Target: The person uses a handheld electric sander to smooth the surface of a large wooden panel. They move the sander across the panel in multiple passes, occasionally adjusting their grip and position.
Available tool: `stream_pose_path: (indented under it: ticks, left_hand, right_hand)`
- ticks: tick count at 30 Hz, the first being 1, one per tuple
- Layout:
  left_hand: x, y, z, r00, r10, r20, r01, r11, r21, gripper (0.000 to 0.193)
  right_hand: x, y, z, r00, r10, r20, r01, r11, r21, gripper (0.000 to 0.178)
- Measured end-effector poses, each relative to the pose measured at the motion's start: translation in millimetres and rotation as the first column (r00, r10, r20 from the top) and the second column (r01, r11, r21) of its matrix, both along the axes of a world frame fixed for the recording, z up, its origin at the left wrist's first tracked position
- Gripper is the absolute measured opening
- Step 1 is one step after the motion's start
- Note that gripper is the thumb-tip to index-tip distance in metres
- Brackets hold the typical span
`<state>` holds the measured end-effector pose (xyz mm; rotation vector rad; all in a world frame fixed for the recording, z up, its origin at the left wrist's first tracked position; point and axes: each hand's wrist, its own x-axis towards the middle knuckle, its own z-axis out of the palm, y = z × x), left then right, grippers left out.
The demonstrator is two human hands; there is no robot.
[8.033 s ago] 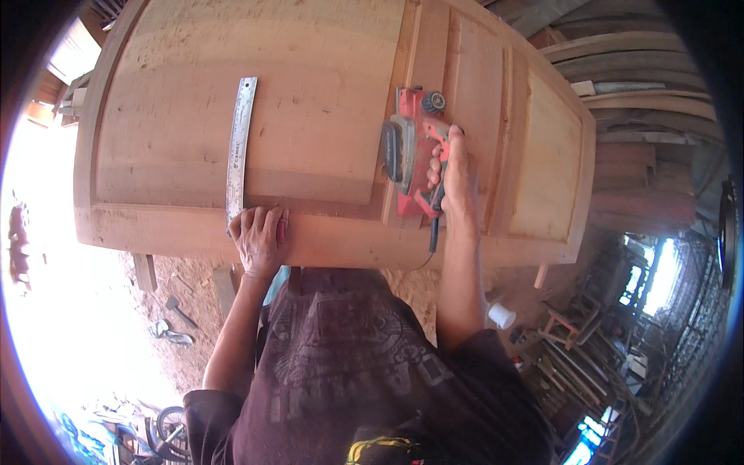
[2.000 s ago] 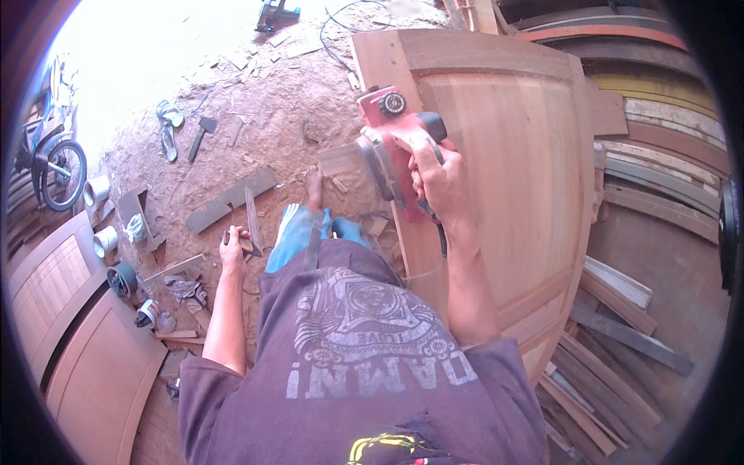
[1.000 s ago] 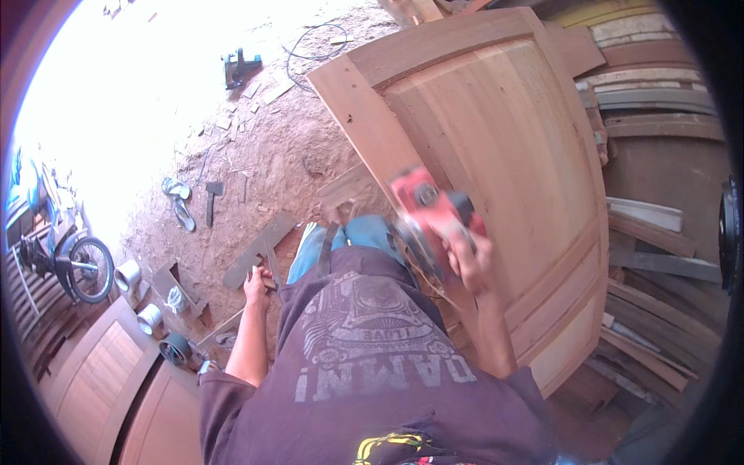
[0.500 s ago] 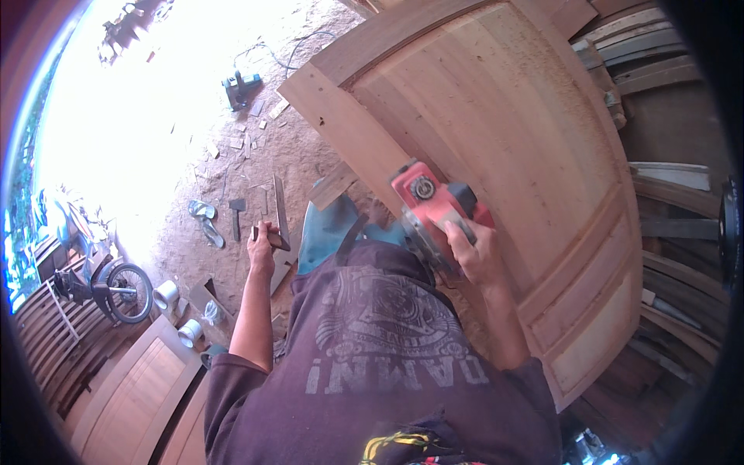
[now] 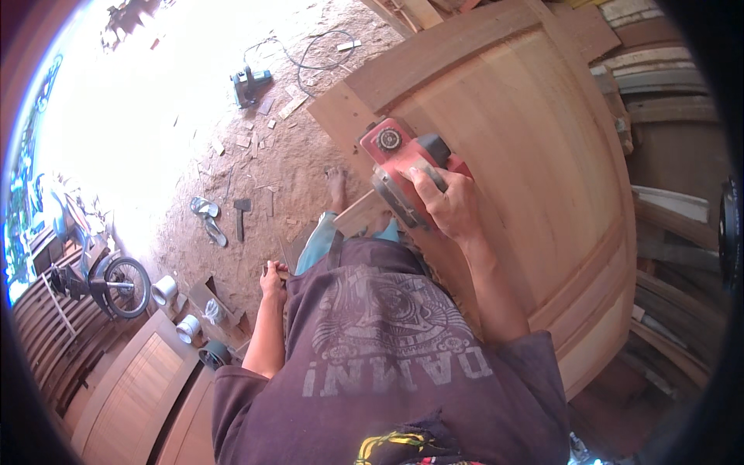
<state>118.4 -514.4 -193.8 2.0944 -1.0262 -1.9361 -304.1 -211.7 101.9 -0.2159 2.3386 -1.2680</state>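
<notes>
My right hand (image 5: 448, 203) is wrapped round the rear handle of a red electric planer (image 5: 401, 156). The planer rests on the left edge frame of a large wooden panel door (image 5: 511, 147), toward its far left corner. Low at my left side, beside my leg, my left hand (image 5: 273, 279) is closed round a try square (image 5: 286, 254). Only a thin part of the square shows now; its handle and blade were plainer half a second ago. Below the planer, a wooden board end (image 5: 363, 213) juts out across my leg.
A hammer (image 5: 241, 219), a pair of sandals (image 5: 208, 221) and a corded power tool (image 5: 248, 85) lie on the dirt floor among wood scraps. A motorcycle (image 5: 108, 283) stands at left, with white cans (image 5: 164, 291) near it. Stacked boards (image 5: 670, 209) line the right side.
My right hand and the planer have moved away from me and left along the door's edge. My left hand has dropped nearer my body with the square. My bare foot now shows.
</notes>
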Motion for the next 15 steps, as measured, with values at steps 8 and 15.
stream_pose_path:
  ticks: [8, 15]
  left_hand:
    - [-72.3, -24.7, 59.3, 0.998, -0.057, -0.033, 0.054, 0.993, -0.101, 0.033]
    - [-89.5, -56.1, 77.8, 0.991, -0.072, -0.114, 0.047, 0.978, -0.205, 0.029]
  right_hand:
    - [-55.5, -93.2, -1.2, 0.973, 0.156, -0.173, -0.151, 0.988, 0.042, 0.056]
    - [-116.0, -178.9, -21.7, 0.981, 0.182, -0.063, -0.177, 0.981, 0.08, 0.058]
